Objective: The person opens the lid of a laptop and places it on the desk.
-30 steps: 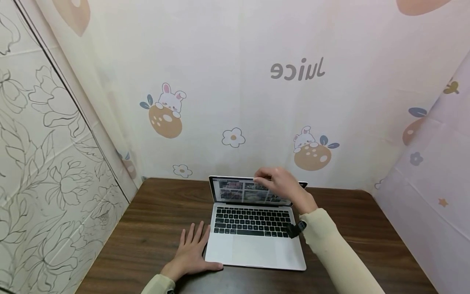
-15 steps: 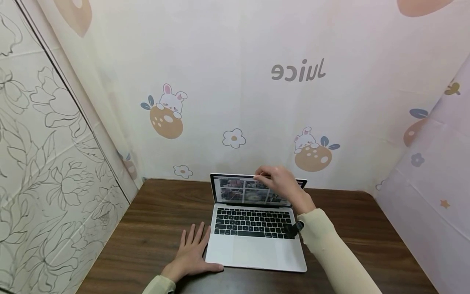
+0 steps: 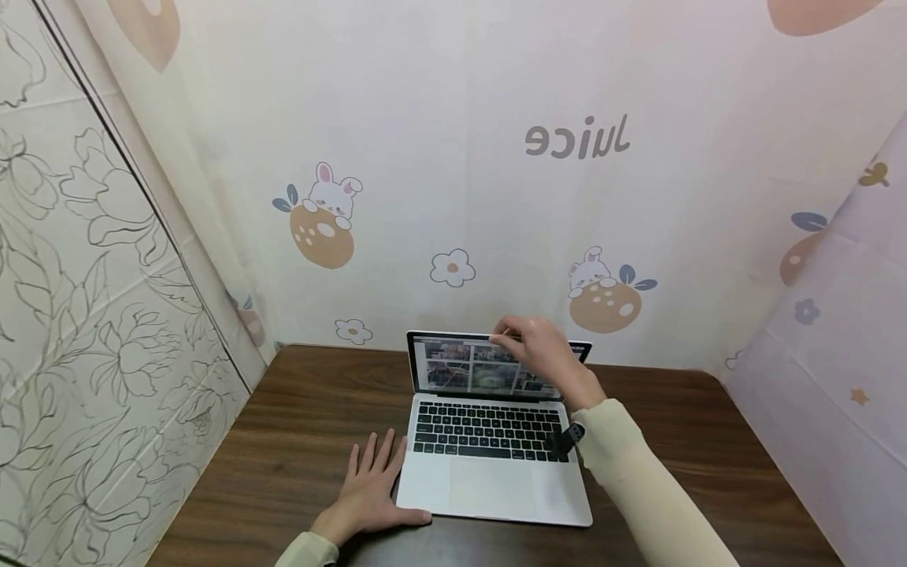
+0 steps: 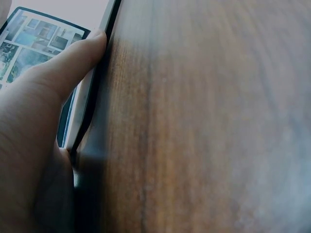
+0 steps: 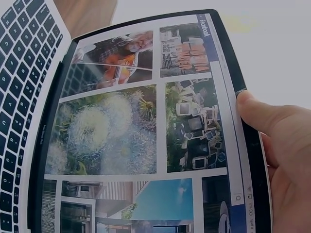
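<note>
A silver laptop [image 3: 491,484] with black keys lies on a brown wooden table, its lid raised. Pictures in a grid fill the laptop screen [image 5: 107,128] in the right wrist view. My right hand [image 3: 544,350] pinches the top edge of the lid, thumb on the screen's black border and fingers behind, partly hidden. Flat on the table at the laptop's left side rests my left hand [image 3: 368,492], fingers spread. Its thumb [image 4: 73,65] touches the laptop's front left corner.
Wooden table [image 3: 312,394] surface extends to both sides of the laptop. Behind it hangs a pale curtain [image 3: 397,197] printed with rabbits and fruit, close to the table's back edge. A flower-patterned panel [image 3: 92,354] stands on the left. Small black devices sit at both wrists.
The laptop lid has tilted a little farther back, its top edge rising in the head view with my right hand on it. My left hand has stayed in place.
</note>
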A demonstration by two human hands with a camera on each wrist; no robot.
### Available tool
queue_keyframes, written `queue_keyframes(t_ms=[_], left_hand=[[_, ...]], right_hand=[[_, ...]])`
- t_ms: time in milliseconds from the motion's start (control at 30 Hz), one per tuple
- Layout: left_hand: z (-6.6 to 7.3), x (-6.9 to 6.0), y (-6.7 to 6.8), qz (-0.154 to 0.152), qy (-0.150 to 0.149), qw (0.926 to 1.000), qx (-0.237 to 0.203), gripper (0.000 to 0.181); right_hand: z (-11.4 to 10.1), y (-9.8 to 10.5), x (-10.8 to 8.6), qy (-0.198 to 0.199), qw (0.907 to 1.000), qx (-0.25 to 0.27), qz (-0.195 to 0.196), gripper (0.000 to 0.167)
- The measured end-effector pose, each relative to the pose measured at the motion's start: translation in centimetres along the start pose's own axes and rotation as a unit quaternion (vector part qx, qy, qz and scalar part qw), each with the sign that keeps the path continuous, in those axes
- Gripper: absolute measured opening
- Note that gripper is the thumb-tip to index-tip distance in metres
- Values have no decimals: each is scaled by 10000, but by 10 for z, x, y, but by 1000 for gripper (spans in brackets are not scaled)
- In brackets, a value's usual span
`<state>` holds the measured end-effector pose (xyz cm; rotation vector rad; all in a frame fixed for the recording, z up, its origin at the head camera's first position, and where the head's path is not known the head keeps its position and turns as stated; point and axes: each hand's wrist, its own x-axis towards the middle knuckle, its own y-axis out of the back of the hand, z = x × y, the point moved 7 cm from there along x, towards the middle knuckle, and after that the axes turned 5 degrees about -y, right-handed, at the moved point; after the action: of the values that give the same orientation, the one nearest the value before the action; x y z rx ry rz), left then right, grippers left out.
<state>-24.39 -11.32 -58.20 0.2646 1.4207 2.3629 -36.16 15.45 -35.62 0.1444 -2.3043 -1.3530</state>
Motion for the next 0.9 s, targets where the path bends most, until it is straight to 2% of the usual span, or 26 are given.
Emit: queue_keyframes(t_ms=[267, 667, 900], left_hand=[[0, 1, 1, -182, 144, 9996, 156, 134], [-3, 1, -2, -71, 181, 9996, 187, 135], [1, -1, 1, -41, 46, 10000, 60, 134]], right_hand=[[4, -1, 6, -144, 9995, 151, -254, 18], [6, -1, 14, -189, 9991, 188, -322, 16], [7, -2, 16, -202, 9991, 146, -356, 17]])
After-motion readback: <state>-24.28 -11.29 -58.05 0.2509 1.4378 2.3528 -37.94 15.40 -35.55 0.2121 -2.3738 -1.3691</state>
